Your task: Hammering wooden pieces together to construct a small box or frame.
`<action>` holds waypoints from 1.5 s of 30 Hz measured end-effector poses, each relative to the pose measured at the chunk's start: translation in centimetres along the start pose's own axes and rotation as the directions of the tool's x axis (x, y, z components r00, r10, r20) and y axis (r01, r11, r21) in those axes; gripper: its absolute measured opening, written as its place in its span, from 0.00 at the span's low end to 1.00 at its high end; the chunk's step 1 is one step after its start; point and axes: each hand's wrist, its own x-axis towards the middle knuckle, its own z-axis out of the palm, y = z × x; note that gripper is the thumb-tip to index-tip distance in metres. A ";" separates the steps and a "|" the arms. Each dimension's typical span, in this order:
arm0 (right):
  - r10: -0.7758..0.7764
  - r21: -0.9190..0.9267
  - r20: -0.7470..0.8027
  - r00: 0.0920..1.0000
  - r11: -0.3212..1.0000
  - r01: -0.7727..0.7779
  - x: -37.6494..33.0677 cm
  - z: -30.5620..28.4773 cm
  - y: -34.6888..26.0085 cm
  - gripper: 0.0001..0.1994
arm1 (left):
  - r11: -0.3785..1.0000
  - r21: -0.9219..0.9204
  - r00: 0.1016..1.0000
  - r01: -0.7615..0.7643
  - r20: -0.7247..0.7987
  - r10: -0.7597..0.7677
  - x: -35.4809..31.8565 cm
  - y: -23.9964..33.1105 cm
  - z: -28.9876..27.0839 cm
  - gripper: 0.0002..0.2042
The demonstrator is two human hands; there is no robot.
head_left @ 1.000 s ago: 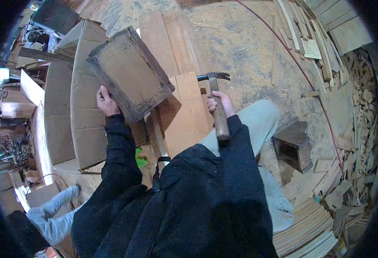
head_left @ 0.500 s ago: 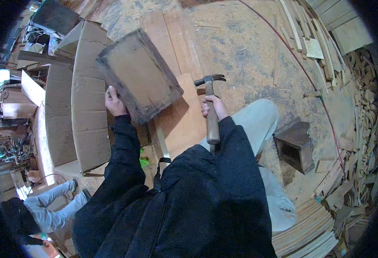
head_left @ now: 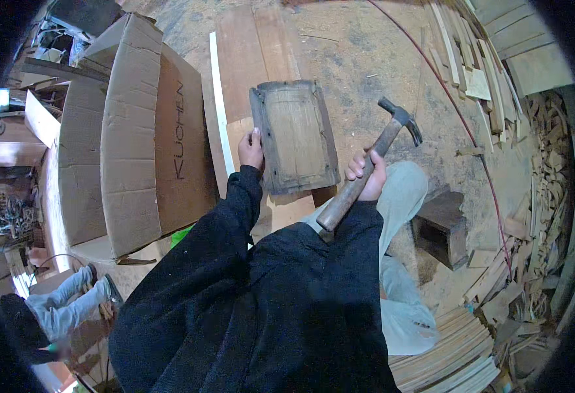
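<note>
A rectangular wooden panel (head_left: 294, 131) with a dark, rough frame and a lighter middle is tilted up in front of me. My left hand (head_left: 251, 152) grips its left edge, the thumb on the near face and the other fingers mostly hidden. In my right hand (head_left: 370, 173) is a claw hammer (head_left: 353, 190), my fingers wrapped round its wooden handle. Its dark metal head points up and away to the right, apart from the panel. Beneath the panel lie flat reddish-brown boards (head_left: 238, 56).
A large open cardboard box (head_left: 130, 137) stands at my left. To the right is a small dark wooden box (head_left: 443, 229). A red hose (head_left: 425, 52) crosses the dusty floor. Wood strips (head_left: 458, 59) and offcuts line the right side. Another person (head_left: 65, 311) is at the lower left.
The panel has moved right and turned more upright, with my left hand still on it. The hammer has swung right, its head now tilted toward the right. More of the cardboard box's inside shows.
</note>
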 end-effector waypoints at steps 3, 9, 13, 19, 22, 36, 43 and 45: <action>0.064 -0.023 -0.089 0.994 0.998 -0.066 0.1 -1.6 -0.1 0.07 | 0.959 0.283 0.999 -0.020 0.048 0.007 -0.2 2.4 0.5 0.17; 0.049 -0.221 -0.081 0.996 0.973 -0.066 -0.6 0.5 1.1 0.09 | 0.722 0.689 0.993 -0.064 -0.027 0.114 0.3 0.3 0.2 0.12; 0.047 -0.316 -0.121 0.991 0.945 -0.084 -0.7 1.0 1.6 0.09 | 0.612 0.672 0.882 -0.418 0.138 0.451 1.0 1.8 2.0 0.11; 0.130 -0.349 -0.142 0.981 0.921 -0.173 -0.1 0.5 3.2 0.12 | 0.672 0.693 0.963 -0.260 0.137 0.232 2.2 3.8 5.4 0.15; 0.134 -0.492 -0.130 0.982 0.851 -0.181 -0.4 1.8 4.1 0.13 | 0.452 0.751 0.834 -0.482 0.234 0.500 2.3 3.7 6.6 0.19; 0.104 -0.956 -0.021 0.994 0.287 -0.050 1.9 12.2 -0.4 0.19 | 0.419 0.727 0.838 -0.543 0.437 0.328 3.3 3.3 6.8 0.28; -0.020 -0.951 -0.303 0.953 0.073 -0.301 2.2 2.3 3.6 0.08 | 0.442 0.699 0.827 -0.563 0.476 0.300 3.7 4.1 8.1 0.27; -0.055 -0.884 -0.428 0.902 0.234 -0.405 2.2 7.7 1.9 0.07 | 0.452 0.688 0.823 -0.568 0.484 0.296 3.8 4.0 7.5 0.27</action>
